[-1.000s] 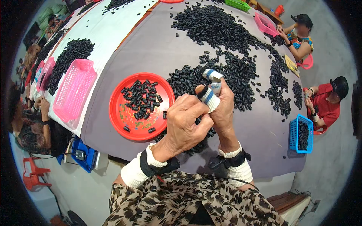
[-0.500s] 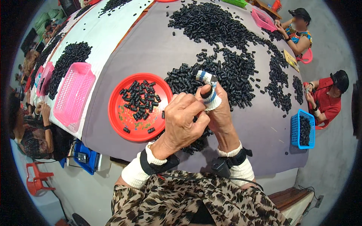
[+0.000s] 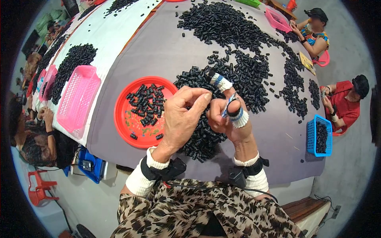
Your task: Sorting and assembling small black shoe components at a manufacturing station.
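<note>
My left hand (image 3: pixel 183 119) hovers between the red plate (image 3: pixel 119 119) and the near heap of small black cylindrical pieces (image 3: pixel 204 144). Its thumb and forefinger are pinched together; whatever lies between them is hidden. Beside it, just right, my right hand (image 3: pixel 238 129) has its forefinger stretched out over the heap while the other fingers curl toward the palm. What those curled fingers hold, if anything, I cannot make out. White and blue striped finger sleeves (image 3: pixel 239 118) cover its thumb and forefinger. Several black pieces (image 3: pixel 146 105) lie loose on the plate.
More black pieces (image 3: pixel 222 27) spread across the grey-covered table (image 3: pixel 115 75). A pink basket (image 3: pixel 75 105) stands left, a blue basket (image 3: pixel 316 148) holding pieces at the right edge. Co-workers (image 3: pixel 345 101) sit along the right side, others on the left. A cable (image 3: pixel 214 187) runs between my wrist straps.
My hands have come apart from each other. The left has turned, with its pinched fingertips toward the right; the right has shifted slightly right, its forefinger lifting away from the thumb.
</note>
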A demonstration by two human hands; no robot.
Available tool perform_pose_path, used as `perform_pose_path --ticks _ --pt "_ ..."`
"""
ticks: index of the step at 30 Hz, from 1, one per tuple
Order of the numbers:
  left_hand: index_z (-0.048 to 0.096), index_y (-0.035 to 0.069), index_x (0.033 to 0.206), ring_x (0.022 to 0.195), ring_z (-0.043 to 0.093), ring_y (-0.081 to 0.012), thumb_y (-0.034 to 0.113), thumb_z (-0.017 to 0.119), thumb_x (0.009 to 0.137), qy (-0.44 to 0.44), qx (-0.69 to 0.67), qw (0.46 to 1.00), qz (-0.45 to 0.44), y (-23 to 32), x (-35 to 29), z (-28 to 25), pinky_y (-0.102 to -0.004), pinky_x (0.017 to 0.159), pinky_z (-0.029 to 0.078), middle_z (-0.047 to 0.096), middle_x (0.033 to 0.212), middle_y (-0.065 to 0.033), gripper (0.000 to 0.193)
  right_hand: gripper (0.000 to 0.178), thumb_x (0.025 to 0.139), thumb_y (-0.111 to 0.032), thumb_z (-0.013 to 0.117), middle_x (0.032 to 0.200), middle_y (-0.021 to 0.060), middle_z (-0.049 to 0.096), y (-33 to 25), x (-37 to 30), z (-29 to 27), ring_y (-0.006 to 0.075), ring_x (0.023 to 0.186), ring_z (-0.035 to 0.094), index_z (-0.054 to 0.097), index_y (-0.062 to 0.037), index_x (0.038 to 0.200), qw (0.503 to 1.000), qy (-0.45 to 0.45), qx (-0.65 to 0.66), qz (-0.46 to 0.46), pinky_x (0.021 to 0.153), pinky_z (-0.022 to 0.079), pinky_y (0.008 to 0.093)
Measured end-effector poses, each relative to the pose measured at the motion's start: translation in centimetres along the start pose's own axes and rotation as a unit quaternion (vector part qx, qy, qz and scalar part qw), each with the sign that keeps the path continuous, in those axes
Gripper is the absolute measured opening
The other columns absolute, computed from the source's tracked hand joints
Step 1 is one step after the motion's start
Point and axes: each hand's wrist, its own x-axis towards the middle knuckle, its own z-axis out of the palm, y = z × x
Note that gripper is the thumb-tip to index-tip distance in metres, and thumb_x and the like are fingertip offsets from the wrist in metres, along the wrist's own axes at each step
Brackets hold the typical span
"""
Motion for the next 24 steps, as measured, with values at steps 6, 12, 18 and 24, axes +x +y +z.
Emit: perform_pose_path --ticks 6,12,18,24 --pt "0.064 -0.001 0.09 0.068 0.052 -0.0055 0.006 0.067 0.078 0.0 0.02 1.0 0.019 1.2 0.0 0.9 -0.0194 0.059 0.041 0.057 0.078 -0.0018 0.014 0.077 0.079 -0.04 0.066 0.06 -0.0032 0.048 -0.1 0.0 1.4 0.0023 0.044 0.042 0.025 -0.0069 0.136 0.993 0.069 -0.074 0.058 0.037 0.031 0.0159" --pt "0.064 0.0 0.086 0.066 0.053 -0.0091 0.004 0.067 0.076 0.042 0.121 0.984 0.121 0.4 0.3 1.3 -0.0222 0.059 0.043 0.057 0.075 -0.0044 0.011 0.092 0.07 -0.05 0.071 0.059 -0.0042 0.046 0.7 -0.2 1.2 0.0024 0.045 0.042 0.023 -0.007 0.137 0.993 0.068 -0.092 0.024 0.037 0.03 0.0161" --pt "0.06 0.001 0.074 0.063 0.056 -0.02 0.002 0.063 0.07 0.055 0.14 0.974 0.171 0.1 1.0 1.8 -0.0305 0.057 0.044 0.056 0.068 -0.0069 0.005 0.093 0.07 -0.052 0.069 0.059 -0.0051 0.045 0.9 -0.4 1.1 0.0025 0.045 0.042 0.024 -0.0063 0.136 0.994 0.066 -0.073 0.038 0.037 0.031 0.0168" --pt "0.06 0.0 0.075 0.064 0.056 -0.0146 0.001 0.063 0.07 -0.033 0.157 0.969 0.187 -0.1 1.0 1.5 -0.0264 0.059 0.044 0.056 0.071 -0.0059 0.006 0.096 0.071 -0.054 0.067 0.063 -0.0051 0.046 0.7 -0.6 0.7 0.0025 0.046 0.043 0.02 -0.0061 0.139 0.999 0.037 -0.004 0.035 0.037 0.031 0.017"
